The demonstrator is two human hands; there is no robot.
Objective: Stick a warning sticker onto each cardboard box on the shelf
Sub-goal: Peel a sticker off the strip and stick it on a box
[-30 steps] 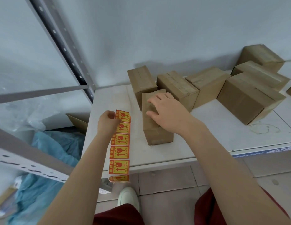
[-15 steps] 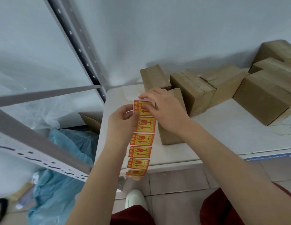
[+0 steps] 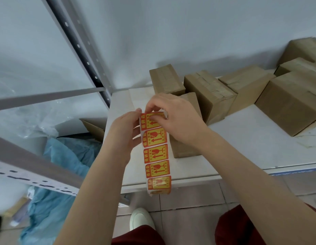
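1. The left hand [image 3: 124, 129] pinched the sticker strip [image 3: 157, 153] at its top left edge so it hung straight before the shelf [image 3: 242, 149]
2. The right hand [image 3: 178, 121] pinched the top sticker [image 3: 151, 123], seemingly to peel it
3. The nearest box [image 3: 184, 149] stood just behind, bare, likely next

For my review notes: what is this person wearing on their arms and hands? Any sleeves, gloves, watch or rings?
Nothing shows on them. The left hand and right hand are ungloved, with no ring visible. Both forearms are bare as far as the frame edge, with no sleeves, watch or bands. The only clothing in view is a dark red garment over the legs and a white shoe below.
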